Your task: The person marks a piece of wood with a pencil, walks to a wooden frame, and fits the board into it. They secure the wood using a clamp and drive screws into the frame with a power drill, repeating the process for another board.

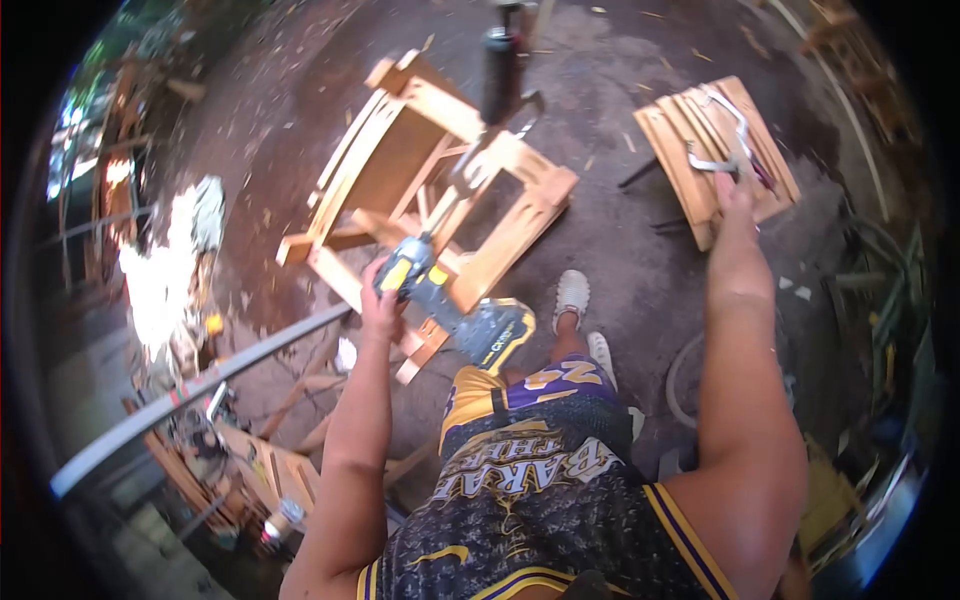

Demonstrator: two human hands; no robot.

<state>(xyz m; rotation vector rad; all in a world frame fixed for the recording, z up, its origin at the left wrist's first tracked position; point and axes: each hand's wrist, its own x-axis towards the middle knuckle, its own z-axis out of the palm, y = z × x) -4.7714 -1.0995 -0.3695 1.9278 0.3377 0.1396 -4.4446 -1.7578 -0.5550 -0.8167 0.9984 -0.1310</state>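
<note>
My left hand (381,303) is closed around the body of a blue-and-yellow cordless power tool (410,272), its large battery (495,338) pointing towards me. Ahead of the tool, a metal shaft and a black cylinder (499,75) stretch over a wooden frame (430,105), blurred. My right hand (736,192) reaches far out to the right over a low slatted wooden stool (670,140). Its fingers close at the lower end of a bent silvery metal tool (743,125) lying across the slats. Motion blur softens these fingers. A dark red part (762,178) shows beside them.
The wooden frame lies on the dirt floor (610,60) in front of my feet. A long grey metal bar (200,382) runs along the left. Wood pieces (285,470) and clutter lie at lower left, and a curved hose (680,380) lies right of my shoes (572,292).
</note>
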